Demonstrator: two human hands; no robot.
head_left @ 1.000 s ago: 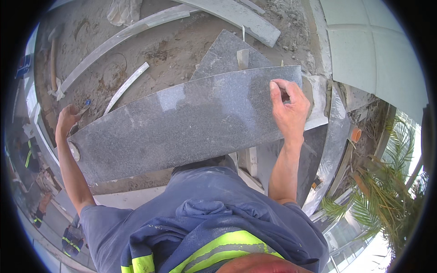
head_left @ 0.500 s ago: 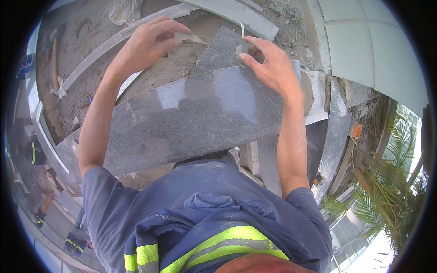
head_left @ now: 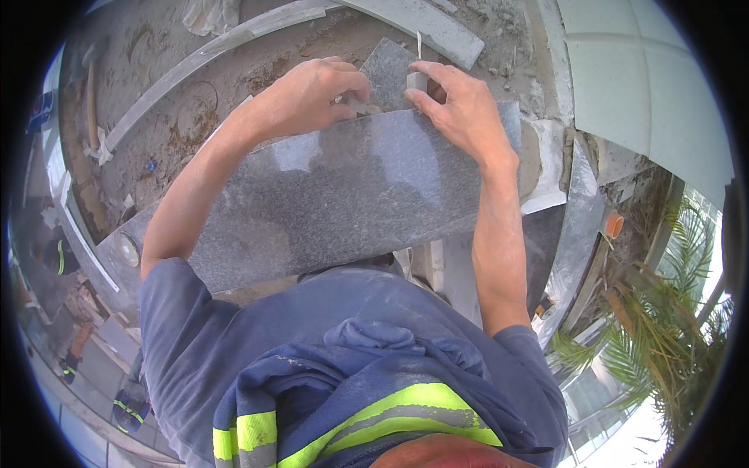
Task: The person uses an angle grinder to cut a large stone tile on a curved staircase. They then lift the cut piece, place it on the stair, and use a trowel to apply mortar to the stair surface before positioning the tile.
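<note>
A large polished dark grey stone slab [head_left: 328,195] lies across in front of my body. Beyond its far edge sticks out the corner of another grey stone piece [head_left: 384,66]. My right hand [head_left: 464,109] pinches a small grey block [head_left: 417,82] between thumb and fingers above that corner. A thin pale strip [head_left: 420,45] rises beside the block; whether they are joined I cannot tell. My left hand [head_left: 324,93] is curled at the slab's far edge, fingers bent in toward the thumb. What it grips there is mostly hidden.
Long pale stone strips [head_left: 195,66] lie on sandy ground past the slab. A mallet [head_left: 92,97] rests at the far left. Light tiles [head_left: 608,74] and a palm plant [head_left: 647,343] are on the right. Other people [head_left: 129,409] in reflective clothing appear at lower left.
My left hand has moved right and nearer, from over the sand to the slab's far edge by the other stone piece. My right hand stays nearly in place with the grey block.
</note>
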